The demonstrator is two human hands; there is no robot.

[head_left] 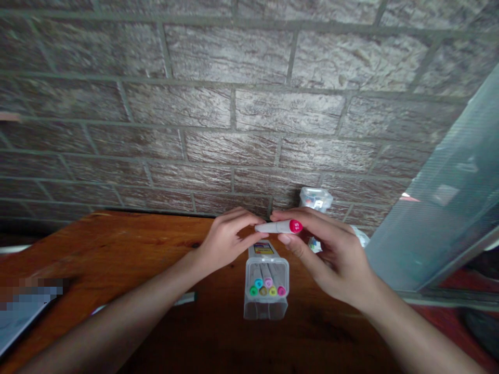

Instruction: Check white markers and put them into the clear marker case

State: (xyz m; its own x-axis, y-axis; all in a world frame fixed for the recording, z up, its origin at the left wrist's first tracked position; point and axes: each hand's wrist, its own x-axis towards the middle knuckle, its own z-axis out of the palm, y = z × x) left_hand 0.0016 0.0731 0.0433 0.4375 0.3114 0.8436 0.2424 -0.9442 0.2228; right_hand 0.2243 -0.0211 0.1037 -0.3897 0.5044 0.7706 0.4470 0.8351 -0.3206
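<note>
A grey-white marker (273, 227) with a red end marked 15 is held level above the table. My left hand (224, 234) pinches its left end between thumb and fingers. My right hand (331, 249) is closed about the marker near the red end, thumb below and index finger above. Under the marker stands a clear plastic case (266, 307), its near end facing me. Inside it lie several markers (268, 283) with green, blue, pink, brown and yellow ends.
A brick wall (234, 109) rises behind the wooden table (156, 234). Near the wall is another clear container (315, 199), partly behind my right hand. A small pale object (185, 298) lies by my left forearm. A translucent panel (429, 197) stands at right.
</note>
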